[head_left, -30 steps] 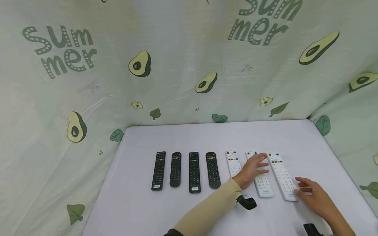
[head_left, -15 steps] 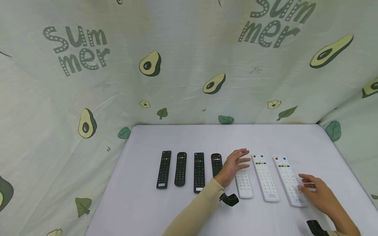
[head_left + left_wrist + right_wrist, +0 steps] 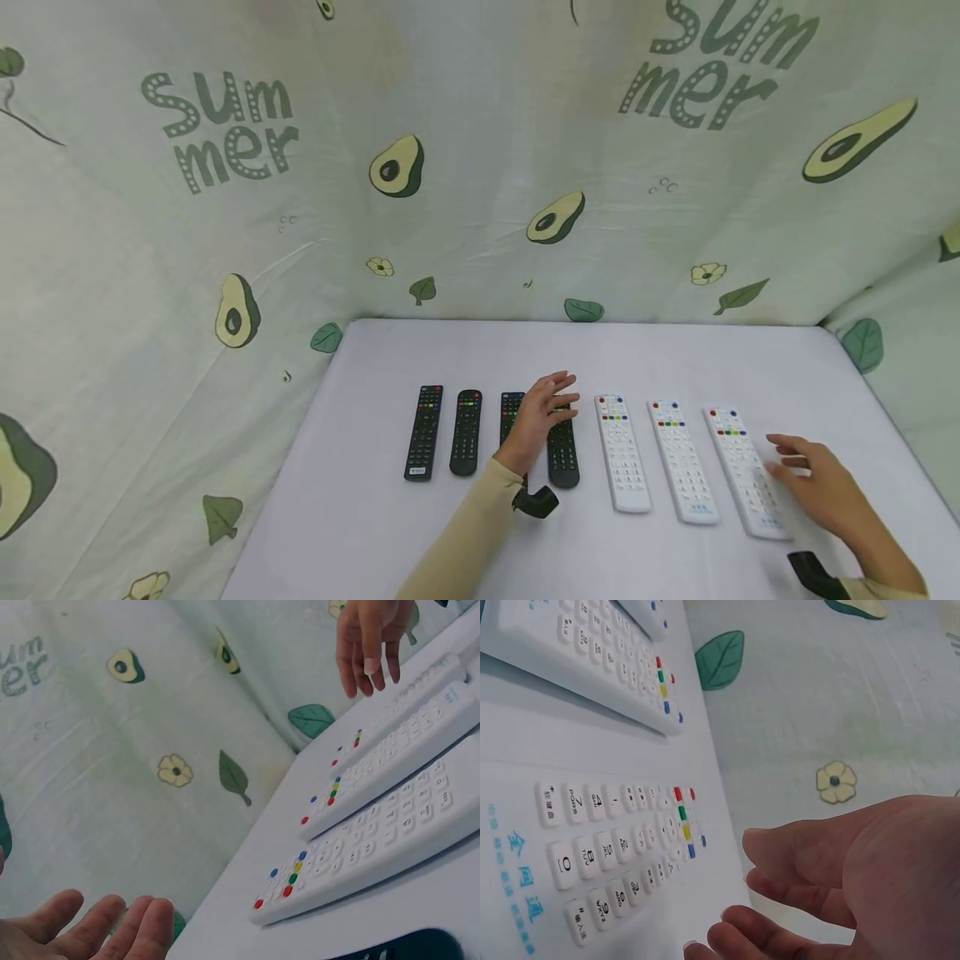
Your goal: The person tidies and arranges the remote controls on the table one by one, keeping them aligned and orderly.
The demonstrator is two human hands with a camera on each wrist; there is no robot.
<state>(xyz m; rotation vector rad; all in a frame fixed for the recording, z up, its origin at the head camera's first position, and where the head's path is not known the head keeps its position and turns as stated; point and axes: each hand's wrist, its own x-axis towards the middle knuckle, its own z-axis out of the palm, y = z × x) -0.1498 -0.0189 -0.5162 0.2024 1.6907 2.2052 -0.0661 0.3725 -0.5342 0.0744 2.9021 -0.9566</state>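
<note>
In the head view, my left hand (image 3: 528, 425) hovers above the black remote controls, fingers loosely extended and holding nothing. It partly covers the black remote control (image 3: 564, 457) at the right end of the black group and the one (image 3: 511, 408) beside it. My right hand (image 3: 821, 487) is held just right of the rightmost white remote control (image 3: 748, 475), with relaxed fingers and nothing in them. Two more white remote controls (image 3: 623, 454) (image 3: 683, 462) lie to its left. The right wrist view shows my thumb and fingers apart from the white remote's keypad (image 3: 615, 855).
Further left on the white table (image 3: 360, 533) lie a rounded black remote control (image 3: 466, 433) and a straight-edged one (image 3: 424, 433). All remotes form one side-by-side row. A curtain (image 3: 465, 100) printed with avocados hangs behind the table's far edge.
My left hand has swept left, from over the white remotes to over the black ones. The right hand stays near the rightmost white remote. The head view has shifted slightly.
</note>
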